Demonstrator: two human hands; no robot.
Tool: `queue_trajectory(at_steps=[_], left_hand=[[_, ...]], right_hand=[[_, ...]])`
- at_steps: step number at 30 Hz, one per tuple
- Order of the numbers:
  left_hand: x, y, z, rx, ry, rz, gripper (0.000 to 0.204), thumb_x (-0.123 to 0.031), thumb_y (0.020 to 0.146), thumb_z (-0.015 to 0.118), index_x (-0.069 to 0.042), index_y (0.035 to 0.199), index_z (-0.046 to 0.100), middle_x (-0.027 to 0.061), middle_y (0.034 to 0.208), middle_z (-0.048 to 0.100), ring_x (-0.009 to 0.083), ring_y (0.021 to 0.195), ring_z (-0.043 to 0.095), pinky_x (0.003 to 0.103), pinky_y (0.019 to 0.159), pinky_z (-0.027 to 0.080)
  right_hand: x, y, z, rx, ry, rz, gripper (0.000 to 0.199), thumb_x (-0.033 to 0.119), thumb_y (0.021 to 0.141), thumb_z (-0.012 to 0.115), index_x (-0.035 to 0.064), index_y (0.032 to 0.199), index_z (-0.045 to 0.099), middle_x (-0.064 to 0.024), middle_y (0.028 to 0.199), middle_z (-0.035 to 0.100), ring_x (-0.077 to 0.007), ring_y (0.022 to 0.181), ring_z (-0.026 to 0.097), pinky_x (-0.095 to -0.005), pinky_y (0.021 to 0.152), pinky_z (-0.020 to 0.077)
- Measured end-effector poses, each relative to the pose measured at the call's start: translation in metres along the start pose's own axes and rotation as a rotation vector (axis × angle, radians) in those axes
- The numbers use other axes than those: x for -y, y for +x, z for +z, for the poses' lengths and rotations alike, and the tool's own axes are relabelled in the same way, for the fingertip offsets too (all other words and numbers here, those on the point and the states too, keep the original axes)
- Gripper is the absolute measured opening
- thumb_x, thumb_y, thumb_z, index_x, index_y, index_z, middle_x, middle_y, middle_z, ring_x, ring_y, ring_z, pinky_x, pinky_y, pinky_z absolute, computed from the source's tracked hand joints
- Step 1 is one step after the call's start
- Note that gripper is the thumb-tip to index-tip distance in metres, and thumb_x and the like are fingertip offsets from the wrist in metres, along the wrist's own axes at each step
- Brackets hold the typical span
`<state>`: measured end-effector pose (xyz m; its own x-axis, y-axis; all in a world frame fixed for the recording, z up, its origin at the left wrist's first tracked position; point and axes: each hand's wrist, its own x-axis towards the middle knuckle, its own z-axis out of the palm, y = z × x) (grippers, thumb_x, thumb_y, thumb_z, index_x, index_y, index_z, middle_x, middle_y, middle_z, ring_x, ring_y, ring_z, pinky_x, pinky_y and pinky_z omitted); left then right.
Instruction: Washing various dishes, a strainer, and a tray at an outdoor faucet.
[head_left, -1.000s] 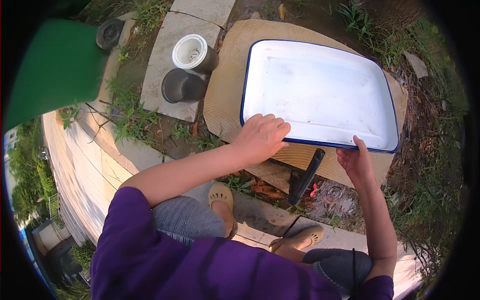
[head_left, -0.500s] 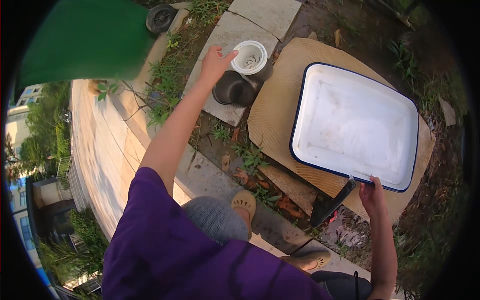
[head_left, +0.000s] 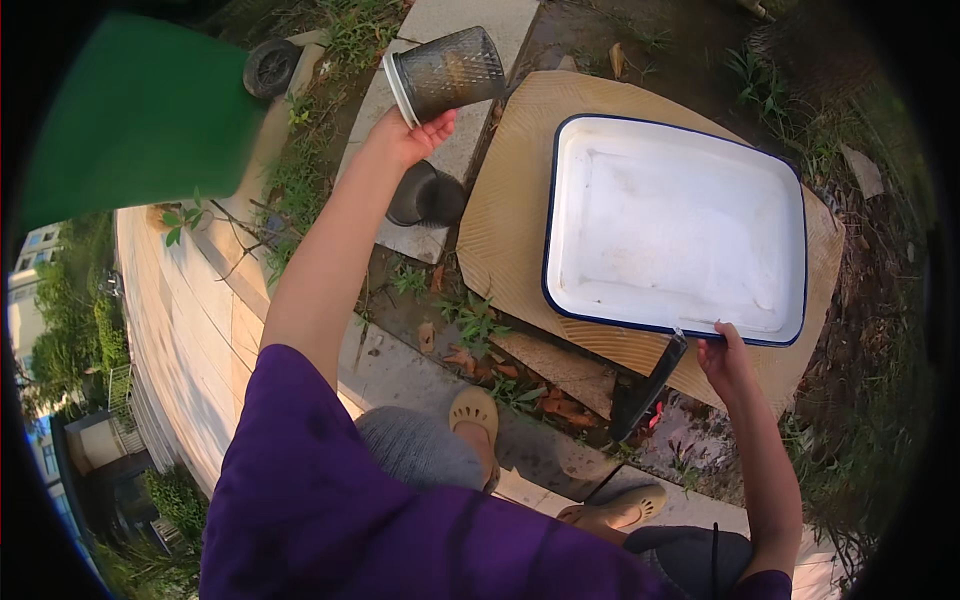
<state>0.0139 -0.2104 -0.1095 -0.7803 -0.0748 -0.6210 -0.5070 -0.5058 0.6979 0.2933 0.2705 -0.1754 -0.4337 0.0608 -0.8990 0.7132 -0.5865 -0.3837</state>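
My left hand [head_left: 412, 140] is closed around the white-rimmed end of a dark, mesh-patterned cup-shaped container [head_left: 456, 74]. The container is tipped on its side above a stone slab, its rim facing left. Below it, a second dark pot [head_left: 428, 196] rests on the slab; its inside is in shadow. My right hand [head_left: 728, 365] pinches the near rim of a white enamel tray [head_left: 680, 230] edged in dark blue. Some smudges mark the tray's floor, and it lies over a tan ribbed board [head_left: 520, 165].
A long black object [head_left: 648, 392] slants by the tray's near edge, beside my right hand. Pale stone slabs [head_left: 505, 30], weeds and fallen leaves surround the board. A green wheeled bin [head_left: 140, 120] stands at the far left, beside tiled paving [head_left: 190, 330].
My left hand has taken hold of the white-rimmed container, lifted it off the slab and tipped it sideways. My right hand keeps its place on the tray rim.
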Motion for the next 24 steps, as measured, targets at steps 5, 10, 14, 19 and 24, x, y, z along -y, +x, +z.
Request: queue_trajectory(at_steps=[5,10,14,19,24], left_hand=[[0.083,-0.036,0.058,0.441,-0.325,-0.336,0.022,-0.023,0.086,0.053,-0.007,0.097,0.061,0.0136,0.092,0.066,0.0226,0.069,0.065,0.036,0.065,0.053],[0.114,-0.042,0.084,0.659,-0.482,-0.283,0.028,-0.027,0.084,0.056,-0.006,0.102,0.06,0.0165,0.095,0.065,0.0162,0.057,0.057,0.029,0.059,0.048],[0.094,-0.027,0.067,0.525,-0.548,-0.206,0.035,-0.028,0.084,0.057,-0.002,0.108,0.056,0.0207,0.101,0.063,0.0149,0.057,0.059,0.03,0.061,0.051],[0.132,-0.051,0.088,0.379,-0.305,-0.332,0.032,-0.027,0.084,0.057,-0.003,0.106,0.059,0.0195,0.093,0.065,0.0212,0.066,0.066,0.036,0.066,0.055],[0.101,-0.047,0.086,0.566,-0.418,-0.265,0.021,-0.02,0.084,0.058,-0.005,0.099,0.062,0.0126,0.09,0.068,0.025,0.072,0.067,0.038,0.067,0.056]], right_hand=[[0.003,-0.004,0.004,0.018,0.011,-0.034,0.015,0.02,0.085,0.056,0.0073,0.092,0.052,-0.0037,0.075,0.061,-0.0122,0.064,0.061,-0.0245,0.055,0.0508],[0.008,-0.007,0.004,0.006,0.007,-0.048,0.017,0.02,0.085,0.056,0.0066,0.093,0.051,-0.0036,0.076,0.06,-0.0126,0.064,0.061,-0.0245,0.055,0.0504],[0.008,-0.004,-0.002,0.012,0.005,-0.05,0.016,0.02,0.086,0.056,0.0066,0.093,0.051,-0.0032,0.075,0.06,-0.0119,0.063,0.06,-0.024,0.055,0.0503],[0.021,-0.019,0.009,0.038,-0.031,-0.094,0.026,0.019,0.085,0.052,0.0029,0.105,0.049,-0.0091,0.093,0.059,-0.0189,0.081,0.062,-0.0298,0.066,0.0522],[0.077,-0.034,0.028,0.045,0.055,-0.314,0.033,0.017,0.083,0.049,-0.0006,0.111,0.046,-0.0115,0.104,0.055,-0.0229,0.095,0.058,-0.0356,0.076,0.0501]])
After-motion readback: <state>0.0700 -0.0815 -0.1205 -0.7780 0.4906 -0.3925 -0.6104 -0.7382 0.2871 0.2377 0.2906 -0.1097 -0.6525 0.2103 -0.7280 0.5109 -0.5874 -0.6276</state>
